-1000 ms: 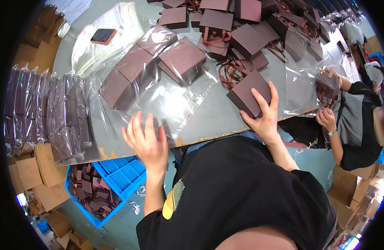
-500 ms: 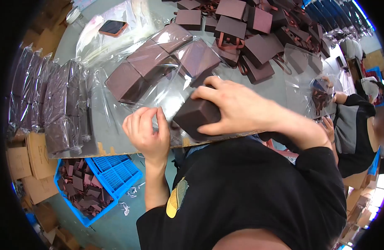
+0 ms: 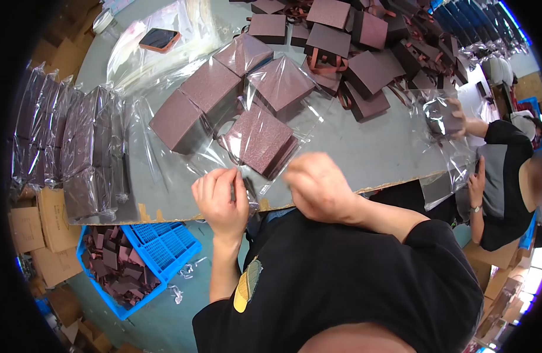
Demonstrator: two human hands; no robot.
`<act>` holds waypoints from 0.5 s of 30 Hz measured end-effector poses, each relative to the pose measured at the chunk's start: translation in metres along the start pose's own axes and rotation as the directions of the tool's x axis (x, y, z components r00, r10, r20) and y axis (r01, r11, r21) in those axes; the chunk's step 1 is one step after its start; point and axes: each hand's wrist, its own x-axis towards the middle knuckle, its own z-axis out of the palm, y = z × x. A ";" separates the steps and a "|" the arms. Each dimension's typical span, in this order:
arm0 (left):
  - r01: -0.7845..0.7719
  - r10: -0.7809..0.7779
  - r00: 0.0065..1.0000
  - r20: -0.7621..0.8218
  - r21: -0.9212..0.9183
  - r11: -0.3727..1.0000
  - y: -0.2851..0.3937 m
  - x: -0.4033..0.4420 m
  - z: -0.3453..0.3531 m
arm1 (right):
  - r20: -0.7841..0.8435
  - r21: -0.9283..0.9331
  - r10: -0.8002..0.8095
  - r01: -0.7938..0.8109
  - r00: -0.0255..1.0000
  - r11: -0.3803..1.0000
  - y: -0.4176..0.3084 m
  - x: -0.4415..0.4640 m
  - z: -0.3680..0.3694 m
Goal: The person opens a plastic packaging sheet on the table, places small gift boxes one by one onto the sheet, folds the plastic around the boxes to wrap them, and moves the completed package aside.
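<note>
At the near edge of the table, my left hand (image 3: pixel 222 201) is closed in a pinch on the opening edge of a clear plastic bag (image 3: pixel 312 120). Several dark brown boxes (image 3: pixel 209 85) lie in the bag in two rows. The nearest brown box (image 3: pixel 260 138) sits tilted by the bag's mouth, glossy under the film. Just right of that box, my right hand (image 3: pixel 319 187) has its fingers curled together, somewhat blurred. Whether it pinches the film there I cannot make out.
Loose brown boxes with ribbon handles (image 3: pixel 365 70) pile up at the back. Wrapped box stacks (image 3: pixel 88 153) stand left. A phone (image 3: pixel 160 39) lies on plastic film. Below is a blue crate (image 3: pixel 121 309) of brown pieces. A co-worker (image 3: pixel 503 176) handles a bagged box at right.
My right hand has let go of the brown box, which now lies in the bag, and has drawn back toward me. My left hand has shifted slightly right, still pinching.
</note>
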 end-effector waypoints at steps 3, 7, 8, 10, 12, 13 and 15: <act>-0.029 0.029 0.999 -0.023 0.010 1.000 0.003 0.004 0.000 | 0.051 0.035 -0.055 0.053 0.997 0.998 0.009 0.009 0.030; -0.039 0.043 0.998 0.041 -0.104 0.994 -0.004 0.004 -0.001 | -0.102 0.018 0.156 -0.155 0.983 0.988 -0.004 0.046 0.059; -0.017 0.025 0.995 0.101 -0.085 0.996 -0.005 0.004 -0.004 | -0.015 0.081 0.255 -0.253 0.967 0.964 -0.003 0.049 0.058; 0.002 0.008 0.994 0.110 -0.090 0.996 -0.007 0.002 -0.004 | 0.128 -0.006 0.208 -0.209 0.970 0.978 0.000 0.051 0.043; 0.026 -0.013 0.993 0.115 -0.114 0.993 -0.008 0.002 -0.004 | 0.132 0.017 0.046 -0.048 0.990 0.999 -0.001 0.051 0.040; 0.036 -0.020 0.993 0.118 -0.135 0.990 -0.011 0.003 -0.005 | 0.050 0.072 -0.090 0.086 0.995 0.994 -0.005 0.050 0.044; 0.015 0.006 0.993 0.121 -0.172 0.985 -0.012 0.006 -0.008 | 0.070 0.108 -0.233 0.225 0.970 0.968 -0.007 0.055 0.054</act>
